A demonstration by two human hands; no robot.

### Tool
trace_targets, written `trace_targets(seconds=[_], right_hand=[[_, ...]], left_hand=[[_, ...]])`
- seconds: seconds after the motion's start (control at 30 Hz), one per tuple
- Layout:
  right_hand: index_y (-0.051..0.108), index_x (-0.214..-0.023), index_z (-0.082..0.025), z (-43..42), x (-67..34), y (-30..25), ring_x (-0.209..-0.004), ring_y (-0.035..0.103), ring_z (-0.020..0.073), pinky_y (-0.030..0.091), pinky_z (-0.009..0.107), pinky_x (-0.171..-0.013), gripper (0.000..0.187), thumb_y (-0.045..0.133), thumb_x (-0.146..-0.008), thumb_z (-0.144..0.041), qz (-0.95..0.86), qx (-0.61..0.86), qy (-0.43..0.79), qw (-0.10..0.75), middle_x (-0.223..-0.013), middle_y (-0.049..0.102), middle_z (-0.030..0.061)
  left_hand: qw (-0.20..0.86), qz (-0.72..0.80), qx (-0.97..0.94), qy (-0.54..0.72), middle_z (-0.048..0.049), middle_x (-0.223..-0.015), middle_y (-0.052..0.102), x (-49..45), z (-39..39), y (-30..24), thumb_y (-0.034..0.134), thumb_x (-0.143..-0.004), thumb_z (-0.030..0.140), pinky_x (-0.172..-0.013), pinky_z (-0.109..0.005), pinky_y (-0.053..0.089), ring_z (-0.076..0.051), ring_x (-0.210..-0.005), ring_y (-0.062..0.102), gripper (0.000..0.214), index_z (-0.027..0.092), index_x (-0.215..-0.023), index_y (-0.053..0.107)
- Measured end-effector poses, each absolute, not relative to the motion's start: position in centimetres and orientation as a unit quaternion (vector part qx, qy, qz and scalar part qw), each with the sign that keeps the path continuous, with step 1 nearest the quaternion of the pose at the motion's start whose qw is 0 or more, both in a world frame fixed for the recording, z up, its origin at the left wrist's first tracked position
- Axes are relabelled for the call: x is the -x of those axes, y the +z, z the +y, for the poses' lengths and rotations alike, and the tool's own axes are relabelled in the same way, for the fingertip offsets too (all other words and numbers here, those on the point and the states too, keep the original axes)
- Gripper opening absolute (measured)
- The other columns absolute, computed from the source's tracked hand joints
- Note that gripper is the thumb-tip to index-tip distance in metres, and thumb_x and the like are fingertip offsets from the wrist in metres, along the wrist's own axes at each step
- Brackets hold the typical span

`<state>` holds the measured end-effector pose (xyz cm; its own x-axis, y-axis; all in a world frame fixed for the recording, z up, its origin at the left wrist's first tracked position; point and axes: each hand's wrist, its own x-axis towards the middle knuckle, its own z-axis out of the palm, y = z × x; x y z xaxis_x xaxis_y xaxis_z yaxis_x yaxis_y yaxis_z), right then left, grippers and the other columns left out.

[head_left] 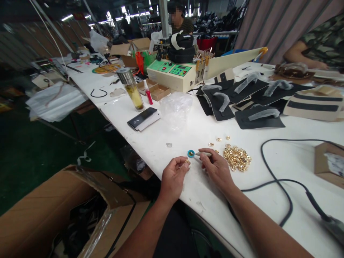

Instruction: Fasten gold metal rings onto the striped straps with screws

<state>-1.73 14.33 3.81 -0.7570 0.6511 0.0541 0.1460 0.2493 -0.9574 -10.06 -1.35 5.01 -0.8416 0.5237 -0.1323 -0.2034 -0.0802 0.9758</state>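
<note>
Between the thumb and fingers of my left hand (172,178) is a small gold metal piece (187,161), mostly covered by the fingertips. My right hand (217,169) is closed around a slim, pale, pen-like tool (202,154). Its thin tip reaches into a small blue cap (188,154) that has something yellowish inside. To the right of that hand lies a heap of small gold metal fittings (237,158), with several loose ones just behind it. A small clear rectangular piece (168,145) rests left of the cap.
Behind are a phone (142,118), a glass bottle (133,94), a red bottle (148,94), a plastic bag (176,109) and a machine (172,73). Black panels (258,118) lie back right. A black cable (288,204) loops at right; a carton (113,190) stands lower left. Other people sit beyond.
</note>
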Motion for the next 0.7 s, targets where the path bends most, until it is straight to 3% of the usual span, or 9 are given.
trace_targets(seconds=[0.13, 0.23, 0.57, 0.7], right_hand=[[0.072, -0.118, -0.02, 14.43, 1.83, 3.61, -0.059, 0.062, 0.0175, 0.05, 0.029, -0.057, 0.042, 0.061, -0.098, -0.056, -0.761, 0.267, 0.544, 0.233, -0.071, 0.069, 0.0013], [0.073, -0.116, -0.022, 14.48, 1.93, 3.38, -0.062, 0.063, 0.018, 0.05, 0.03, -0.059, 0.038, 0.06, -0.099, -0.053, -0.785, 0.258, 0.518, 0.219, -0.073, 0.07, 0.0017], [0.073, -0.115, -0.021, 14.32, 1.83, 3.36, -0.057, 0.059, 0.0174, 0.048, 0.03, -0.057, 0.04, 0.061, -0.098, -0.055, -0.774, 0.273, 0.524, 0.229, -0.066, 0.066, -0.0004], [0.073, -0.114, -0.022, 14.4, 1.77, 3.49, -0.059, 0.061, 0.0175, 0.049, 0.03, -0.058, 0.039, 0.063, -0.097, -0.055, -0.76, 0.273, 0.538, 0.243, -0.068, 0.067, 0.0001]], left_hand=[[0.256, 0.65, -0.114, 0.707, -0.0017, -0.076, 0.074, 10.16, -1.0, 5.02, 0.081, -0.081, 0.046, -0.074, -0.028, 0.06, -0.016, -0.073, 0.071, 0.034, 0.018, -0.097, 0.07], [0.261, 0.652, -0.115, 0.703, -0.0001, -0.067, 0.072, 10.13, -0.96, 4.96, 0.08, -0.082, 0.047, -0.066, -0.025, 0.058, -0.014, -0.062, 0.067, 0.034, 0.017, -0.096, 0.069], [0.263, 0.644, -0.11, 0.71, -0.0004, -0.064, 0.072, 9.74, -0.99, 4.87, 0.082, -0.081, 0.046, -0.062, -0.024, 0.057, -0.013, -0.059, 0.067, 0.035, 0.016, -0.095, 0.071], [0.258, 0.638, -0.111, 0.717, -0.0013, -0.074, 0.074, 9.65, -0.99, 4.52, 0.082, -0.081, 0.044, -0.061, -0.024, 0.057, -0.013, -0.062, 0.069, 0.033, 0.017, -0.095, 0.071]])
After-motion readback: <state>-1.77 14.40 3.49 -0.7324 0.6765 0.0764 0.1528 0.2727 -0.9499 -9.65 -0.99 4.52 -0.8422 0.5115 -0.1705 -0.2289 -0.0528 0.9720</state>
